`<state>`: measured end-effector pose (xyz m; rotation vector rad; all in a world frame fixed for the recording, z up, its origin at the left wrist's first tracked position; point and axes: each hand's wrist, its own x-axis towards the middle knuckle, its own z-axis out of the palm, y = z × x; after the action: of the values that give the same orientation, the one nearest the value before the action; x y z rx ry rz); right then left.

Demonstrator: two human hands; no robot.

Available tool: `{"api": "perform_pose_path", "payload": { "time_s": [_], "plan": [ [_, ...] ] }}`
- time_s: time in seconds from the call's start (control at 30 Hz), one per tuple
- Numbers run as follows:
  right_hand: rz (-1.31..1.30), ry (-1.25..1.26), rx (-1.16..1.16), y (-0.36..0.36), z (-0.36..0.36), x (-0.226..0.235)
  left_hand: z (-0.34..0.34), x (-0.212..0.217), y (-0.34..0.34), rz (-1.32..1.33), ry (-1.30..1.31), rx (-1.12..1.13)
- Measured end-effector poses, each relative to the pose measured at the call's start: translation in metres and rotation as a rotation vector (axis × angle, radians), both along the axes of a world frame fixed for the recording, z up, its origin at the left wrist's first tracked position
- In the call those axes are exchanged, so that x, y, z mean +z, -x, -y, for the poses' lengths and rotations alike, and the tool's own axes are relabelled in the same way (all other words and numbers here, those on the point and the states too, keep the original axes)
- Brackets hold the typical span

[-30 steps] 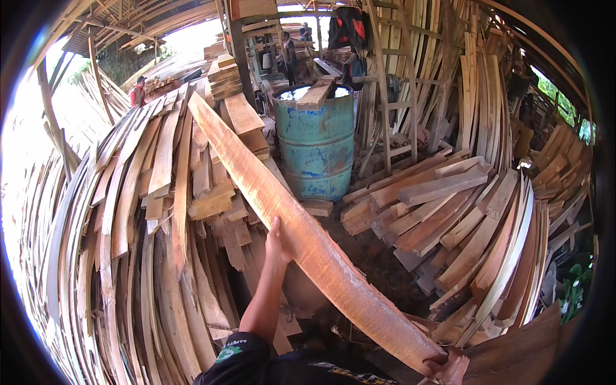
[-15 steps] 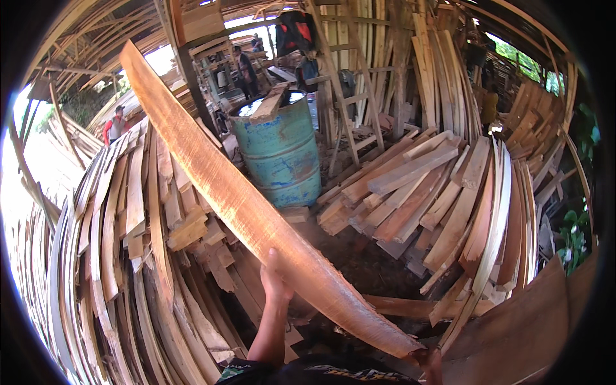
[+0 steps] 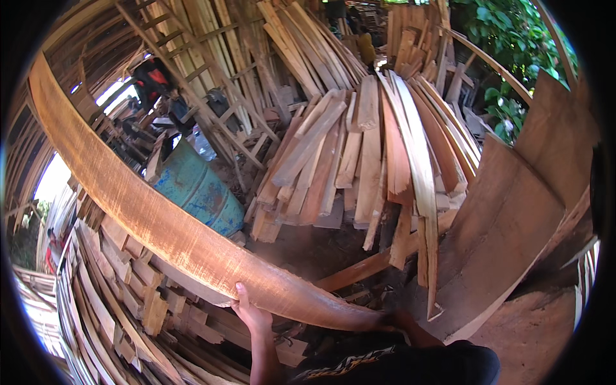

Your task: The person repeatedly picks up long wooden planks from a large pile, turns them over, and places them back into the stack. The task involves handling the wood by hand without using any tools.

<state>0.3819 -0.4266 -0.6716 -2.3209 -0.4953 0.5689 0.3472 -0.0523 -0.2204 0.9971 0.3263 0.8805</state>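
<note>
A long, wide reddish-brown wooden plank runs from the upper left down to the lower middle. My left hand grips its lower edge from below, thumb up against the face. My right hand holds the plank's near end, mostly hidden behind the wood and my dark shirt. The plank's far end rises high at the left, above a stack of cut boards.
A blue-green metal drum stands behind the plank. Leaning planks fill the middle and back. Broad boards lean at the right. A wooden ladder frame stands behind the drum. Dirt floor lies between the piles.
The view has swung to the right and the plank's far end has lifted and swept left. Both hands keep their hold on the plank.
</note>
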Motion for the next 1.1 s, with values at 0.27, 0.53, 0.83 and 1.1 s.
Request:
{"api": "perform_pose_path", "payload": {
  "time_s": [0.27,0.53,0.83,1.1],
  "plan": [
    [-0.059,0.078,-0.046,0.048,-0.001,-0.011,0.018,-0.003,-0.053,-0.018,-0.065,-0.155],
    [-0.175,0.107,-0.379,0.088,-0.010,0.043,0.020,-0.017,-0.130,-0.091,-0.076,-0.364],
    [-0.249,0.055,-0.827,0.160,-0.023,0.147,0.042,-0.039,-0.238,-0.103,-0.006,-0.680],
    [-0.258,-0.001,-0.967,0.233,-0.058,0.230,0.080,-0.098,-0.315,-0.265,-0.066,-0.901]
  ]
}}
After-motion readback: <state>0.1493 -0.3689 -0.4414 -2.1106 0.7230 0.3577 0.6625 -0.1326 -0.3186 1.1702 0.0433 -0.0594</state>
